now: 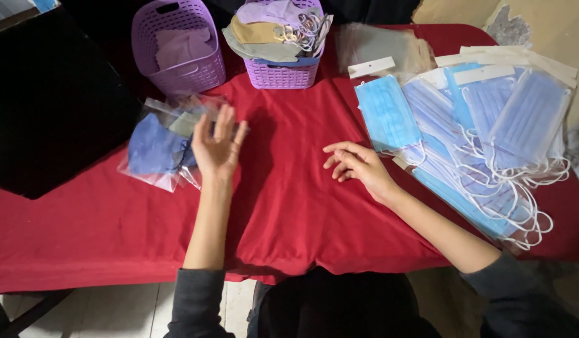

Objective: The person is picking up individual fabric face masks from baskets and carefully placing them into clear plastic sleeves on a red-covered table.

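1. Red cloth (289,206) covers the desk; both hands sit over its bare middle.
2. Left hand (218,145): palm up, fingers spread, holding nothing. It lies just beside a heap of clear bags with cloth masks (161,147), a blue one on top, possibly brushing the nearest bag; contact hard to tell.
3. Right hand (358,164): fingers loosely curled, tips resting on the cloth, pinching nothing. It is near the fanned pile of pale blue pleated masks (477,131) with white ear loops.
4. Handling, as a judgement: bagged masks look light, limp and slippery in film; best taken by a bag edge or corner. Loose pleated masks are soft, and their loops appear tangled, so lifting one by its body seems safer.
5. Two purple baskets (177,50) at the far edge; the second (283,72) is heaped with assorted masks.
6. Black panel (51,100) at left: cannot make out what it is. Pile's right side is cut off.
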